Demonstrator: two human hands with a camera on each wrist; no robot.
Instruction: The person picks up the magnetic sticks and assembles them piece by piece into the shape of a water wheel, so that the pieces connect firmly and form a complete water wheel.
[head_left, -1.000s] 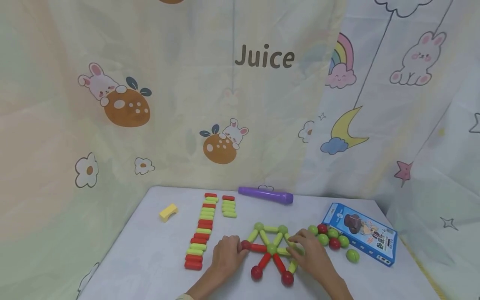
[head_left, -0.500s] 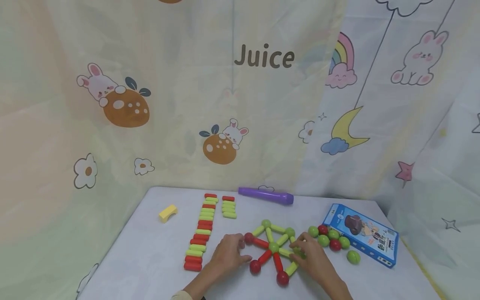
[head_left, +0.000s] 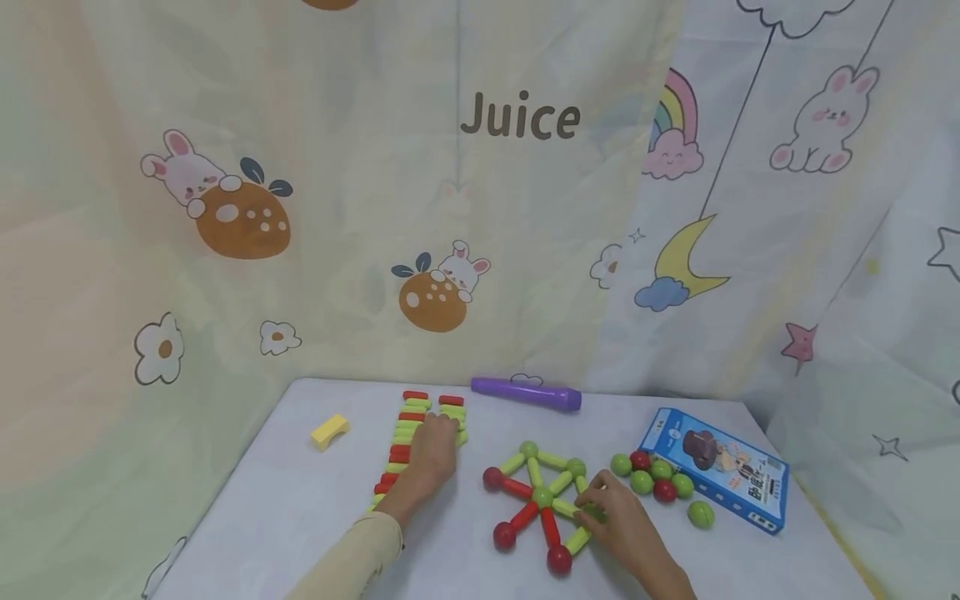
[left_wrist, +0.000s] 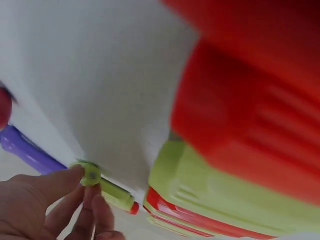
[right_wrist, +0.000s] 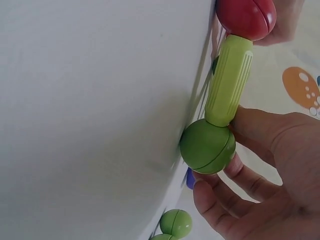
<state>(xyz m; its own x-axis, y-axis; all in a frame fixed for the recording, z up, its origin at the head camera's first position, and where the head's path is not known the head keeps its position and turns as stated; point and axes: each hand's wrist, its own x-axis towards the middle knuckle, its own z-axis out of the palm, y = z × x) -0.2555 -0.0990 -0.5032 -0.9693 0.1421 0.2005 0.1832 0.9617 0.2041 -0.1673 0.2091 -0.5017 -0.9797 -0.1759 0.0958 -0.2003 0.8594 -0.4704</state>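
Observation:
A flat wheel-like frame of red and yellow-green rods joined by balls lies mid-table, with a green ball (head_left: 542,497) at its hub. My right hand (head_left: 622,517) holds the frame's right side, thumb and fingers around a green ball (right_wrist: 207,146) that joins a yellow-green rod (right_wrist: 229,82). That ball is mostly hidden in the head view. Farther left, my left hand (head_left: 433,454) reaches over the loose rods. The left wrist view has its thumb and fingertips pinching a yellow-green rod (left_wrist: 91,175), seen end-on, beside another yellow-green rod (left_wrist: 117,195).
Loose red and yellow-green rods (head_left: 400,454) lie in two columns on the left. A yellow arch block (head_left: 330,432) sits beyond them. At the back lies a purple microphone-shaped toy (head_left: 527,393). Several red and green balls (head_left: 662,470) rest beside a blue box (head_left: 720,467) on the right.
My left hand has left the red ball on the frame's left and moved up-left to the shorter rod column, pinching a rod. The frame has turned slightly clockwise. My right hand stays at its ball.

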